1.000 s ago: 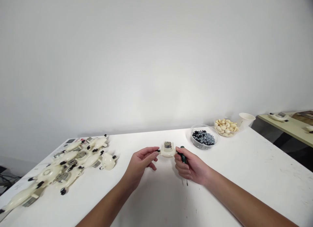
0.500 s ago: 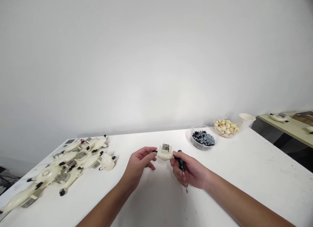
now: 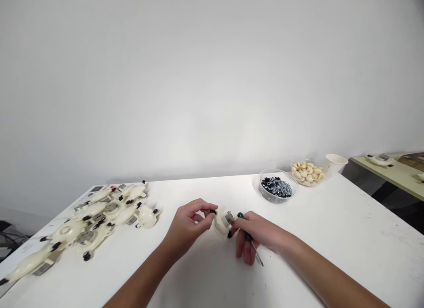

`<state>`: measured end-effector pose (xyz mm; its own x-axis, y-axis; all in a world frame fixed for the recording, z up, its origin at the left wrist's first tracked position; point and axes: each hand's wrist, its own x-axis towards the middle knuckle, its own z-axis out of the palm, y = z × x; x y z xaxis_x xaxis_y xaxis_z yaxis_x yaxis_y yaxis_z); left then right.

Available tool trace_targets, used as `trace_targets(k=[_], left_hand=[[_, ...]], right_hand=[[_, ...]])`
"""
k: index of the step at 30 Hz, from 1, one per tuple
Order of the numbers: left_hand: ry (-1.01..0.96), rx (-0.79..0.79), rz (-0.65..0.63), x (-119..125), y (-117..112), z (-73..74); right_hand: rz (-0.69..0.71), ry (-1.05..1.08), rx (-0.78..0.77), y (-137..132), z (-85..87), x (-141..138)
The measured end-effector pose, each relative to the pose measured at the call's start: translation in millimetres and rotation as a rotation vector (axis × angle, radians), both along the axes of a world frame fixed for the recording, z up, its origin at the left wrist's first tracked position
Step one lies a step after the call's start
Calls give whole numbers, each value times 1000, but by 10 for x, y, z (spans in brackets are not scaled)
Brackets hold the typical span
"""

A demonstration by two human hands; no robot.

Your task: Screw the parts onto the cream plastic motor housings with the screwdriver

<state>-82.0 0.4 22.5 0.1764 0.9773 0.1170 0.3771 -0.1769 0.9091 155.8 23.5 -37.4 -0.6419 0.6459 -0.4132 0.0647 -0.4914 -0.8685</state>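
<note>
Above the middle of the table a cream plastic housing [image 3: 221,224] with a grey metal part and black ends is held tilted. My left hand [image 3: 194,222] pinches its black end at the upper left between thumb and fingers. On the other side, my right hand [image 3: 251,235] is closed around a screwdriver [image 3: 249,236], whose dark green handle lies across the fingers and whose shaft points down to the right. The right thumb and fingertips are close by the housing's grey part; whether they grip it I cannot tell.
Several similar cream housings [image 3: 68,230] lie piled on the left of the white table [image 3: 205,272]. At the back right stand a clear tub [image 3: 276,191] of black pieces and screws, a clear bowl [image 3: 307,174] of cream curved pieces and a white cup [image 3: 335,162]. A greenish shelf [image 3: 374,169] lies beyond.
The housing has turned from level to tilted, its grey part now facing right, and sits slightly lower. My right hand has moved a little down, and the screwdriver's shaft now slants further right.
</note>
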Motion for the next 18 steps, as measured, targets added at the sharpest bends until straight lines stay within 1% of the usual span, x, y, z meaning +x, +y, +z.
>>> trace_targets(k=[2,4,6,9,13,18], left_hand=[[86,69,-30,9,-1,-6],[128,95,-37,12,3,-14],[128,86,-37,10,10,-24],[109,47,-42,-1,25,-53],[77,16,-57,-16,61,-128],[47,13,-65,-16,93,-211]], right_hand=[[-115,-49,75,50,-62,33],[-222,-36,122,110,-79,76],[-335,1,171,152,-42,108],[-478,94,221,148,73,108],[-546,205,210,87,194,61],[-567,216,237,91,223,50]])
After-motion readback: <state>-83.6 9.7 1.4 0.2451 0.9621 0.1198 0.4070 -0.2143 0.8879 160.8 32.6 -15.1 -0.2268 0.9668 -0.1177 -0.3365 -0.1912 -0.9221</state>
